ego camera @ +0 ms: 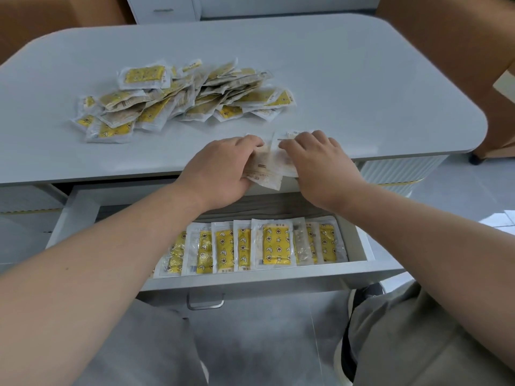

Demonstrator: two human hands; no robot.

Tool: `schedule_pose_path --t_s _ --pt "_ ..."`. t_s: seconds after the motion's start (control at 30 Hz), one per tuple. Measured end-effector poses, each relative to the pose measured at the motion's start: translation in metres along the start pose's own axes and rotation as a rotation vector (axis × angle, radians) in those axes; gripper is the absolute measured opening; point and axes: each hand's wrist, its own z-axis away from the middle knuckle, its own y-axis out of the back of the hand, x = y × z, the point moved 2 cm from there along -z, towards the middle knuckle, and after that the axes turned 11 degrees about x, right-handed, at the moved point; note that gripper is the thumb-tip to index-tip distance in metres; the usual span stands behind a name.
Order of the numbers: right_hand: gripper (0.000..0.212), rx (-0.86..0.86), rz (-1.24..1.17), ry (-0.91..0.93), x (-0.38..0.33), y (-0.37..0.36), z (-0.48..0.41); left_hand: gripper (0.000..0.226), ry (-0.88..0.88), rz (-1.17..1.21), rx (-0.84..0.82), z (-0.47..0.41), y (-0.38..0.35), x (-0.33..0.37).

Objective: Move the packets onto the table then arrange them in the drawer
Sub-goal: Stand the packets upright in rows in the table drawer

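Pale grey tabletop [348, 79] with rounded corners fills the upper view, and a white cabinet [164, 8] behind it is cut off by the top border. A loose pile of packets [178, 96], yellow-printed and overlapping, lies on the table's left half with its lower layers buried. The print is too blurred to read.

Below the near edge the drawer [362, 246] stands pulled out. A row of packets [276, 243] leans along its front wall, and the left forearm hides the row's left end. Right of the pile, the surface runs bare to the far corner. Behind the row, a strip of drawer floor shows.

At the table's near edge, the left hand [223, 174] and the right hand [320, 168] sit close together, fingers curled, gripping a small stack of packets [269, 165] from either side. The stack's lower corner overhangs the edge above the drawer, and the hands cover most of its faces.
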Motion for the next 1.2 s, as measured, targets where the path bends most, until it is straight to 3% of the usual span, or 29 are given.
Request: schedule_pose_path --t_s 0.1,0.27,0.37,0.53,0.63,0.7,0.8,0.97,1.2 --pt "0.038 0.088 -0.045 0.021 0.006 0.001 -0.001 0.049 -0.024 -0.011 -0.006 0.005 0.002 -0.002" --pt "0.027 0.414 -0.235 -0.041 0.008 0.014 -0.005 0.03 -0.013 0.058 0.039 0.009 0.006 -0.003" --pt "0.027 0.455 -0.437 -0.137 0.011 0.03 -0.013 0.02 0.028 0.165 0.117 0.009 0.012 0.001" --pt "0.021 0.165 -0.538 -0.213 0.018 0.052 -0.02 0.024 0.244 0.386 0.145 0.005 0.024 0.004" --pt "0.017 -0.236 -0.563 -0.305 0.023 0.051 -0.015 0.017 0.289 0.413 0.056 0.005 0.023 0.009" --pt "0.008 -0.517 -0.468 -0.256 0.021 0.036 -0.007 0.014 0.318 0.402 -0.016 0.008 0.019 0.011" --pt "0.018 -0.715 -0.303 -0.197 0.015 -0.006 0.009 0.017 0.37 0.388 -0.141 0.011 0.011 0.009" --pt "0.007 -0.797 -0.362 -0.254 0.001 -0.061 0.035 0.023 0.587 0.532 -0.315 0.018 -0.007 0.006" --pt "0.076 -0.771 -0.108 -0.172 -0.003 -0.098 0.044 0.038 0.676 0.676 -0.402 0.022 -0.011 0.001"
